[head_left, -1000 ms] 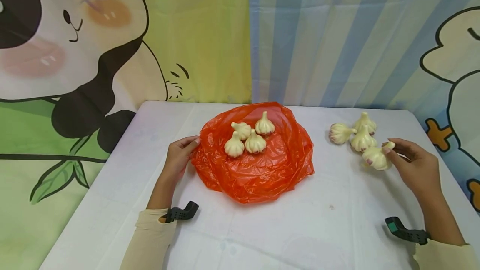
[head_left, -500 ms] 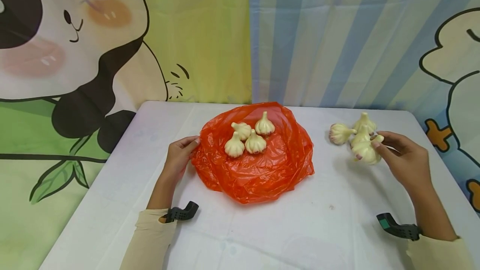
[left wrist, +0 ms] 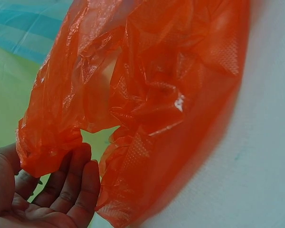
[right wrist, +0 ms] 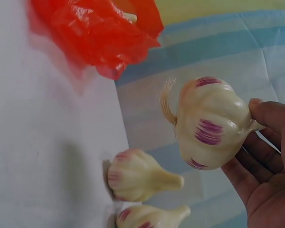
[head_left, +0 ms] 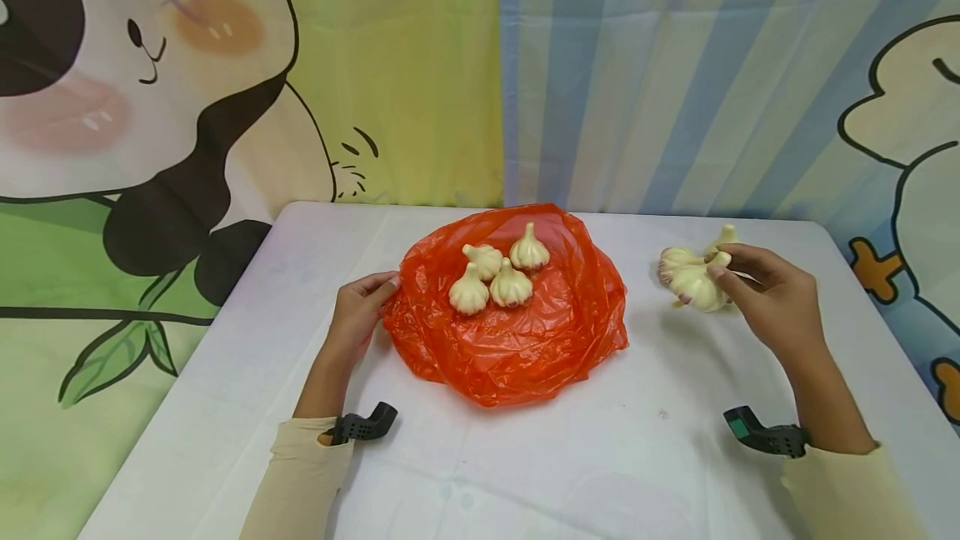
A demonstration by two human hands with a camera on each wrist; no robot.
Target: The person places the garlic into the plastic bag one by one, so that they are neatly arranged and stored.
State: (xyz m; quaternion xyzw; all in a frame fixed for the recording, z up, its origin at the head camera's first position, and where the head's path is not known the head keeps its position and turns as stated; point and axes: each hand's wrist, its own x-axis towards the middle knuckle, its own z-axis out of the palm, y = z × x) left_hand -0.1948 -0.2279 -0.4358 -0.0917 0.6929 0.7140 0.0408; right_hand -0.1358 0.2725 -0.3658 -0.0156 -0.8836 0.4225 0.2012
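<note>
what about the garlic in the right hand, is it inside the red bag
No, the right hand holds that garlic by its stem, off to the right of the red bag.

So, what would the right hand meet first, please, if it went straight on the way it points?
Probably the loose garlic bulb just beyond the held garlic bulb; the right hand looks raised, though, so it might pass above.

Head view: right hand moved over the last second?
Yes, left: the right hand is now farther from the table's right edge and nearer the red bag.
</note>
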